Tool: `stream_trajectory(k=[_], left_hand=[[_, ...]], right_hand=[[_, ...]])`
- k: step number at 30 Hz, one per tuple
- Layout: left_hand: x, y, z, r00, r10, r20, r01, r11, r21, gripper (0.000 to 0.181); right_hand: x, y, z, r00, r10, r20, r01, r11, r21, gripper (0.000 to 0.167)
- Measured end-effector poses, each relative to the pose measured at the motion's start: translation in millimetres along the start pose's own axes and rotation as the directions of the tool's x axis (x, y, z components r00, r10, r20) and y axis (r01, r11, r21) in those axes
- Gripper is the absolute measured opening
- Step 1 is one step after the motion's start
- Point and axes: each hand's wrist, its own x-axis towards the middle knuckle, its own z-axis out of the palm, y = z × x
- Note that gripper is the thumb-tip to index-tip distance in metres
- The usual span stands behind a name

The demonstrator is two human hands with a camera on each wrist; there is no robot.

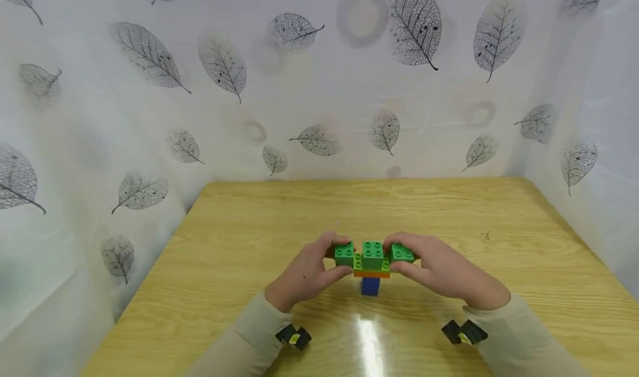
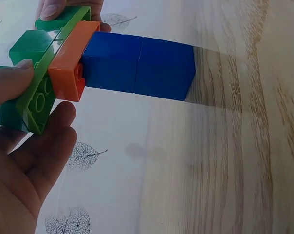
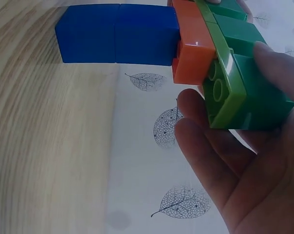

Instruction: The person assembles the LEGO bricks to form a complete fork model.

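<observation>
A toy-brick tower stands on the table. Two blue bricks (image 2: 164,68) form its upright column, topped by an orange brick (image 2: 71,66) and a longer light-green plate (image 3: 222,73) that overhangs on both sides. Above the plate, a green brick (image 1: 372,256) sits in the middle. My left hand (image 1: 309,269) pinches the left green brick (image 1: 344,254) between thumb and fingers at the plate's left end. At the opposite end, my right hand (image 1: 441,266) pinches the right green brick (image 1: 401,253), which looks slightly turned in the head view. Whether these two are fully pressed down is unclear.
The wooden table (image 1: 259,216) extends around the tower on every side. A white curtain (image 1: 329,100) with a leaf print hangs behind it and along both sides. Dark wrist devices (image 1: 293,337) are strapped at both sleeves.
</observation>
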Motion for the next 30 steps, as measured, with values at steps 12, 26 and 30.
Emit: stream_trajectory(k=[12, 26, 30], left_hand=[[1.0, -0.1, -6.6, 0.996, 0.089, 0.005, -0.089, 0.989, 0.118, 0.061], [3.3, -5.2, -11.5, 0.991, 0.137, 0.008, -0.137, 0.980, 0.144, 0.070], [2.6, -11.3, -10.0, 0.999, 0.050, -0.003, -0.049, 0.991, 0.122, 0.065]], right_hand=[[0.8, 7, 5, 0.992, 0.097, -0.081, -0.087, 0.989, 0.118, 0.030], [6.5, 22, 15, 0.981, 0.195, 0.025, -0.185, 0.876, 0.446, 0.044], [7.2, 25, 18, 0.976, 0.216, 0.033, -0.208, 0.872, 0.443, 0.058]])
